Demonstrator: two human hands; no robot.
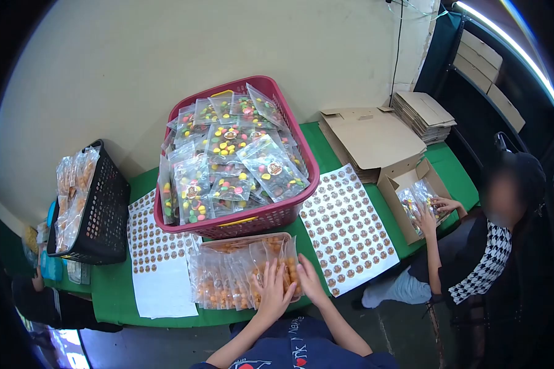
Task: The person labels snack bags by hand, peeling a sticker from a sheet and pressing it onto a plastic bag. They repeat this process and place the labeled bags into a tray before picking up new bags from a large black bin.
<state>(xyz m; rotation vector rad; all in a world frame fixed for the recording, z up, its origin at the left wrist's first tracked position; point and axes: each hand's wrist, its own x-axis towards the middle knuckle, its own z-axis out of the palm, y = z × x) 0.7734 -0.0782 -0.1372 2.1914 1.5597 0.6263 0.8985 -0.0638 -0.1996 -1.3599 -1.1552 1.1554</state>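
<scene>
Clear packets of round orange-brown snacks [228, 280] stand in a row in a shallow tray [280, 236] at the table's front edge. My left hand [274, 288] lies with fingers spread on the packets right of the row's middle. Against the right end of the row rests my right hand [311, 283], its fingers extended along the last packet. Behind the tray a large maroon basket [246, 224] is heaped with packets of colourful candies [228, 144], several bearing round brown labels. Sheets of round stickers lie on the left [157, 240] and right [348, 227] of the tray.
A black basket [108, 197] of snack packets stands left. At the right, flat cardboard [375, 138], stacked boxes [425, 111] and an open carton [421, 175] sit on the green table [455, 172]. A co-worker's hands [434, 215] touch candy packets in the carton. Another person [37, 301] is far left.
</scene>
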